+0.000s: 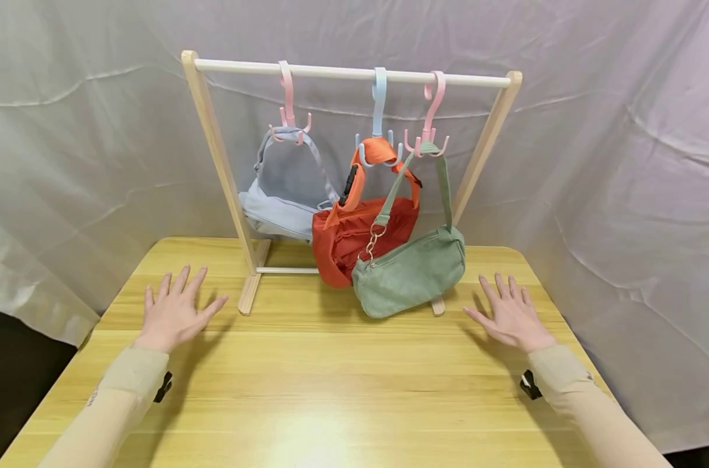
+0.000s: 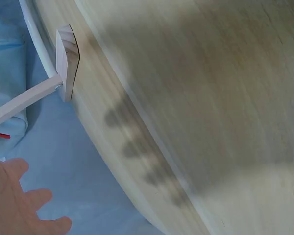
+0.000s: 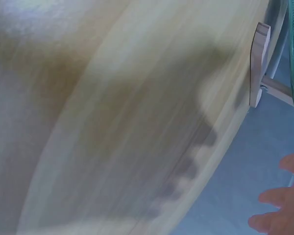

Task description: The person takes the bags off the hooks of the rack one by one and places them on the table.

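Note:
My left hand (image 1: pixel 173 311) is held palm down over the left of the table, fingers spread and holding nothing. On the other side my right hand (image 1: pixel 511 313) is spread the same way, its thumb toward the rack. Between them stands a wooden rack (image 1: pixel 354 71) with three bags on hook hangers. A pale blue bag (image 1: pixel 281 214) hangs at left from a pink hanger (image 1: pixel 287 97). The red-orange bag (image 1: pixel 337 250) hangs in the middle from a blue hanger (image 1: pixel 379 101). In front of it, a green corduroy bag (image 1: pixel 413 273) hangs from another pink hanger (image 1: pixel 433 110).
The light wood table (image 1: pixel 331 383) lies under both hands, with the rack's feet (image 1: pixel 250 292) toward its back. Grey cloth (image 1: pixel 612 162) hangs behind and to the sides. A gold chain (image 1: pixel 373 240) joins the green bag's strap.

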Available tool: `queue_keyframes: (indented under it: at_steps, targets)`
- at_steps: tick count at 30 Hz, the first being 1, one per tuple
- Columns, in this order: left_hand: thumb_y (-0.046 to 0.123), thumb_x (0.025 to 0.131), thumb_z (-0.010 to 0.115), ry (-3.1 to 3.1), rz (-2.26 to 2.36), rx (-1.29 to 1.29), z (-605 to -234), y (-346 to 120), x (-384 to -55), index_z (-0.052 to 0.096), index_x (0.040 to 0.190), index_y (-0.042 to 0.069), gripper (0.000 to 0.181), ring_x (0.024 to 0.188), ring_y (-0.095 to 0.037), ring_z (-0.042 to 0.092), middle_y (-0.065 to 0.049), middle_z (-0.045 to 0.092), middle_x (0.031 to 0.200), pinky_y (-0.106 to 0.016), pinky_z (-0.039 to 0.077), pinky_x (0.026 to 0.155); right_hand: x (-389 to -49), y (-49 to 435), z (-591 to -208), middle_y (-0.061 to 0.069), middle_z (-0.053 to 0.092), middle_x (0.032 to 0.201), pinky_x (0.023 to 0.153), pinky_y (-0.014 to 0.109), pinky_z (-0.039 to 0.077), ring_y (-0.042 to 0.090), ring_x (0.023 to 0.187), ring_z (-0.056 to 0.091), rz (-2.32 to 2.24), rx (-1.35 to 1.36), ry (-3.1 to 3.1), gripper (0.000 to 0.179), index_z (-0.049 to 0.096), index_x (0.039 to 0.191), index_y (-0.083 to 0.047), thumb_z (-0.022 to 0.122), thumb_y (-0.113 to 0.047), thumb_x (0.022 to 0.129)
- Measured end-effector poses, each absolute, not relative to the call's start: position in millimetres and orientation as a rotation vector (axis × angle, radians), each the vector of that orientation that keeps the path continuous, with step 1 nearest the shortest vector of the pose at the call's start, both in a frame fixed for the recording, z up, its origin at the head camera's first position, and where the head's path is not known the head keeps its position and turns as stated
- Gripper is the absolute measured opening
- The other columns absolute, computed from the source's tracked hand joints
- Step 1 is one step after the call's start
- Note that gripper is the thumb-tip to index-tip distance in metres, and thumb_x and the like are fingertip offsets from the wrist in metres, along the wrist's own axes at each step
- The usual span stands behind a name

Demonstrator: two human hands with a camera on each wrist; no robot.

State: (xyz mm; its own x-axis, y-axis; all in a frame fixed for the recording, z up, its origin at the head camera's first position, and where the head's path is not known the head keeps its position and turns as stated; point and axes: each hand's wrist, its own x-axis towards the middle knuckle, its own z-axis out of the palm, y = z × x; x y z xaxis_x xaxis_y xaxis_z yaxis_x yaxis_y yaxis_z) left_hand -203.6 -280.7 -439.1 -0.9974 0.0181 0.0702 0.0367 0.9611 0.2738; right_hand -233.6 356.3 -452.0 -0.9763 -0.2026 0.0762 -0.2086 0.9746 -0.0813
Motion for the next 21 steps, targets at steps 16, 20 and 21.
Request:
queue_keyframes:
  at_steps: [16, 20, 21]
  targets:
    - [0.058, 0.091, 0.057, -2.642, -0.313, -0.211, -384, -247, -212, 0.048, 0.147, 0.013, 0.071, 0.14, -0.05, 0.037, -0.024, 0.044, 0.153, -0.071, 0.024, 0.112, -241, 341, -405, 0.035, 0.038, 0.153, 0.114, 0.067, 0.03, 0.056, 0.141, 0.035, 0.2, 0.459, -2.81, 0.075, 0.041, 0.151, 0.0, 0.057, -0.051, 0.097]
    - [0.049, 0.087, 0.062, -2.46, -0.331, -0.288, -354, -223, -217, 0.057, 0.137, 0.01, 0.063, 0.13, -0.046, 0.048, -0.021, 0.056, 0.141, -0.065, 0.035, 0.106, -245, 328, -381, 0.029, 0.051, 0.146, 0.101, 0.067, 0.044, 0.05, 0.131, 0.051, 0.303, 0.476, -2.656, 0.059, 0.051, 0.144, -0.002, 0.057, -0.041, 0.1]
    - [0.047, 0.088, 0.062, -2.421, -0.345, -0.309, -346, -215, -218, 0.059, 0.135, 0.008, 0.061, 0.128, -0.045, 0.051, -0.02, 0.058, 0.138, -0.064, 0.037, 0.104, -247, 324, -375, 0.026, 0.052, 0.146, 0.1, 0.067, 0.045, 0.049, 0.13, 0.052, 0.349, 0.469, -2.634, 0.056, 0.052, 0.144, -0.003, 0.055, -0.04, 0.101]
